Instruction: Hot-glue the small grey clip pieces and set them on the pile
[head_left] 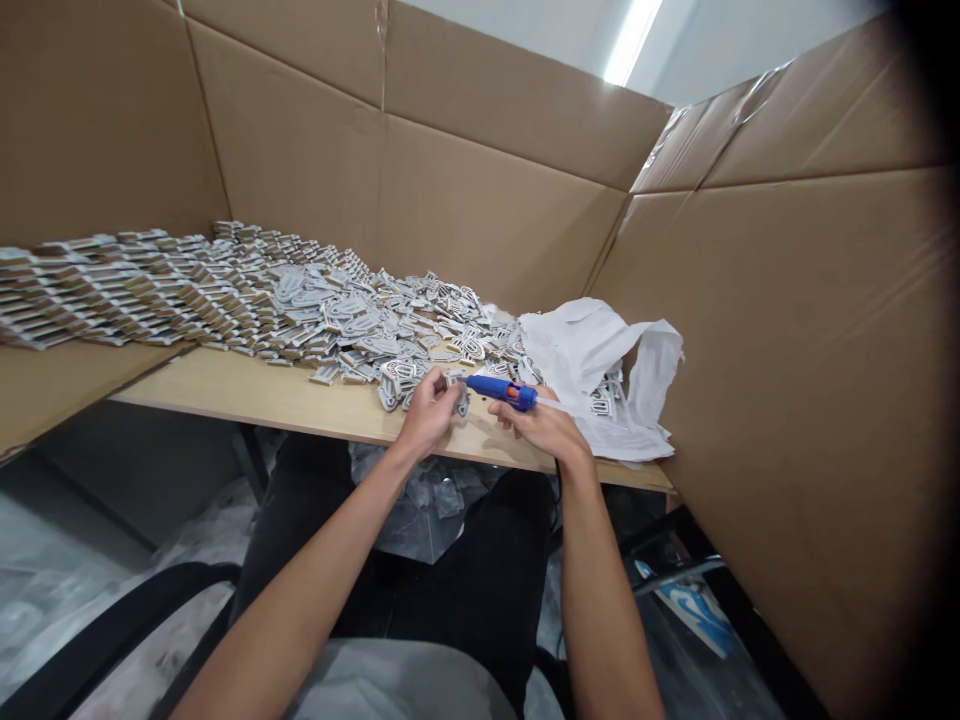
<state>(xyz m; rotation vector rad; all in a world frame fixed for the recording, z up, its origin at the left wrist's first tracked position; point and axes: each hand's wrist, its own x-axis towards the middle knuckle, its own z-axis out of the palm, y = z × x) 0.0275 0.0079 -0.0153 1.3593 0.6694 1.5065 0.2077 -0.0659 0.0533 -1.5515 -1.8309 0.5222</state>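
Observation:
My left hand (429, 406) pinches a small grey-and-white flat piece (456, 385) just above the front edge of the wooden table (247, 395). My right hand (541, 425) is wrapped round a blue glue gun (501, 390) with an orange band. Its nozzle points left and sits right at the piece. Both hands are close together, in front of a big heap of similar pieces (390, 325).
Neat stacked rows of the same pieces (112, 285) fill the table's left side. A crumpled white plastic bag (600, 365) lies at the right with more pieces in it. Cardboard walls (787, 380) enclose the table. A chair arm (97, 640) and plastic sheeting lie below.

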